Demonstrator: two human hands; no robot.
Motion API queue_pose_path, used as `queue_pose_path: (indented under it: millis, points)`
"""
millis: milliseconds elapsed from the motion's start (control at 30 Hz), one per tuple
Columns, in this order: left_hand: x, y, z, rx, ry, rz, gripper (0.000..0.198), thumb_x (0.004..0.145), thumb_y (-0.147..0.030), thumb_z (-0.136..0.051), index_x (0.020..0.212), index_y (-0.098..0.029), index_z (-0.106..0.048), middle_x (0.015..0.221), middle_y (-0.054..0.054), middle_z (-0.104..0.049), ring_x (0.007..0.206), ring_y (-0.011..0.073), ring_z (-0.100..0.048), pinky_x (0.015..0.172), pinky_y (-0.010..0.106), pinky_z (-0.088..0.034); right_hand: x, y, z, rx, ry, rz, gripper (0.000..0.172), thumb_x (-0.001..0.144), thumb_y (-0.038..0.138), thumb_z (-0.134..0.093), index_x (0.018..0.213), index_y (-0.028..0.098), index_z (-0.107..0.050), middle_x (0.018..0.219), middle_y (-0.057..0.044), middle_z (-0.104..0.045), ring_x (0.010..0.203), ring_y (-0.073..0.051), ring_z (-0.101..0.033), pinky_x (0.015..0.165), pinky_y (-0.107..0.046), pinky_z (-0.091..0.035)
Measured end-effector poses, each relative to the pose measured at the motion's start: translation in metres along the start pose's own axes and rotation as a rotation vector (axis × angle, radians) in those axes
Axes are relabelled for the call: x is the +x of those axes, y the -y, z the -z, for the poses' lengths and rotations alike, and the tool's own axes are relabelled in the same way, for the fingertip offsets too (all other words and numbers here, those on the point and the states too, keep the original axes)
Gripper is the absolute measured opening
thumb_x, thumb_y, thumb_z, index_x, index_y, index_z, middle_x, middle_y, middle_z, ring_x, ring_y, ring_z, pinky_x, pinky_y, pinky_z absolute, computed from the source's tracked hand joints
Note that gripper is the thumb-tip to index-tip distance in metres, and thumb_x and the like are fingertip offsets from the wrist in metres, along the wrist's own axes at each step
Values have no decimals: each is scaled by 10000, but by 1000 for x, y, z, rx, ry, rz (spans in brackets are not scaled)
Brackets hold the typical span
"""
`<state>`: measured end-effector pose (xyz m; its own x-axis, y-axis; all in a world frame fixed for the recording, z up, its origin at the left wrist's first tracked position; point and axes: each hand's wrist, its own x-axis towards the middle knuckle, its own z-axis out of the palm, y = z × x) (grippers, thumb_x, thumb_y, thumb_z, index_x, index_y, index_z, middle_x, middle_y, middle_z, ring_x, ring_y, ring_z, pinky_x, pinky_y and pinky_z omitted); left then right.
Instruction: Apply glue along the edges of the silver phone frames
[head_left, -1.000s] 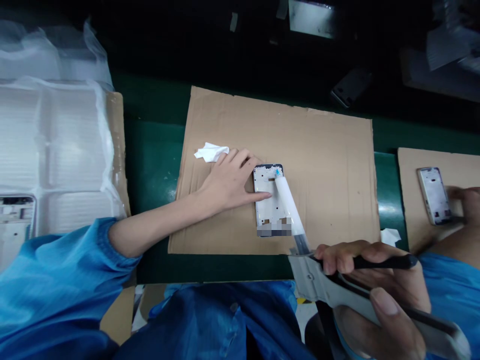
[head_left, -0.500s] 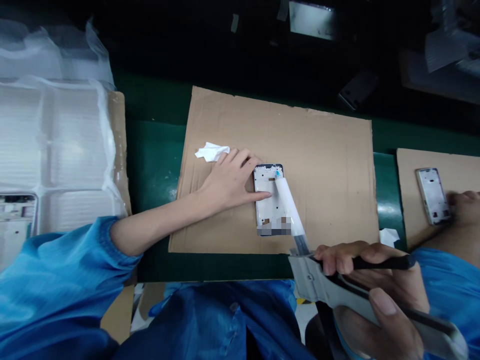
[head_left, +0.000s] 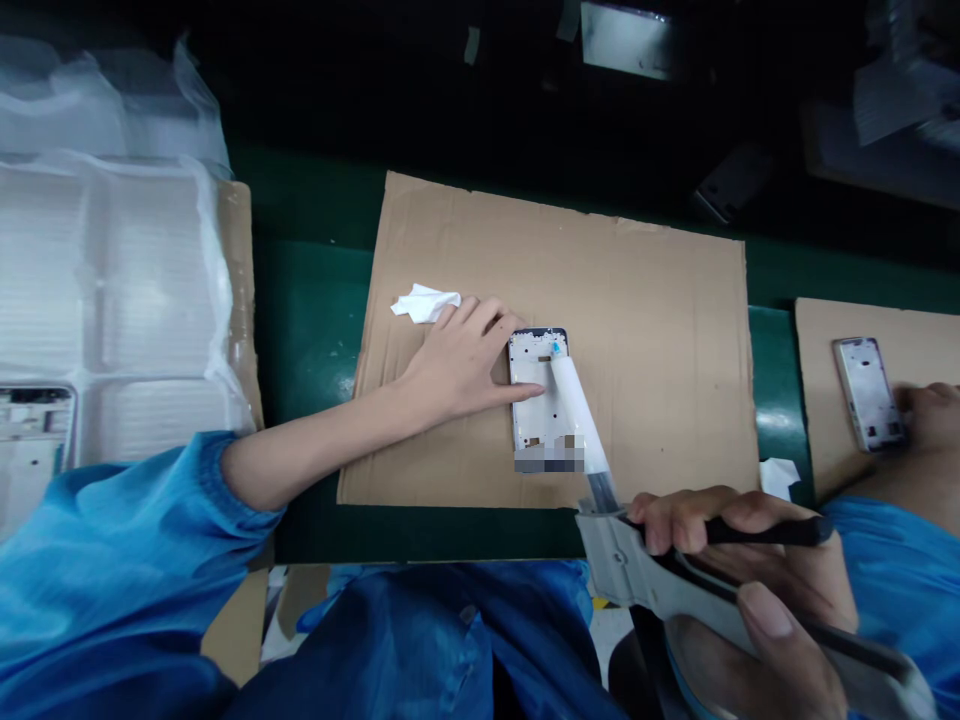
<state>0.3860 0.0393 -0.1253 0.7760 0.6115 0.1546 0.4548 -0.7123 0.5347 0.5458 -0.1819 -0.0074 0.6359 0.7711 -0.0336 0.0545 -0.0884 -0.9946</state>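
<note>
We noted the phone frame (head_left: 531, 410) flat on the cardboard sheet (head_left: 660, 330), near its middle. Our left hand (head_left: 454, 370) lay along its left side, thumb across its surface, well apart from the bent fingers. Our right hand (head_left: 816, 580) was clamped around the dispensing gun (head_left: 626, 565), blue tip (head_left: 556, 347) at the phone frame's upper right; contact we could not tell. White tissue (head_left: 424, 304) beside our left hand.

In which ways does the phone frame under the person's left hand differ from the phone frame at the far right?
The middle frame lies nearly straight in the picture; the far-right frame is slanted. The left hand touches the middle frame, while a co-worker's hand is beside the far-right frame. Both are oblong, with pale faces.
</note>
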Motion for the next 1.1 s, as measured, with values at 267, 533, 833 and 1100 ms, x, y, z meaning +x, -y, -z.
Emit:
queue_pose_path:
  millis: [267,533,833,1100]
  points:
    - [0,1,0,-11,5,0,688,933,-825,-663,1350,-278,-641,1295,135,-662,1169,388,-604,1044,612,-474,-1,-3,0,-13,5,9,196,752,333,-645,948,330,-652,702,-56,-554,666,-200,-626,718,-546,-601]
    - [0,0,0,-6,-1,2,687,927,-828,-668,1365,-300,-646,1301,139,-672,1172,390,-604,1059,615,-471,0,-2,1,85,13,21,311,673,236,-603,952,308,-721,700,-53,-584,663,-211,-631,668,-531,-585]
    - [0,-2,2,15,26,4,676,923,-789,-720,1346,-268,-638,1317,140,-673,1176,381,-614,1043,593,-483,-3,-11,3,84,26,17,312,716,254,-607,1008,315,-702,738,-58,-580,700,-220,-627,726,-574,-570]
    - [0,-2,2,-6,20,8,673,927,-793,-699,1367,-288,-642,1316,134,-667,1186,388,-605,1068,612,-470,-2,-6,1,76,6,5,313,687,253,-614,977,323,-705,720,-49,-582,676,-217,-625,710,-563,-570]
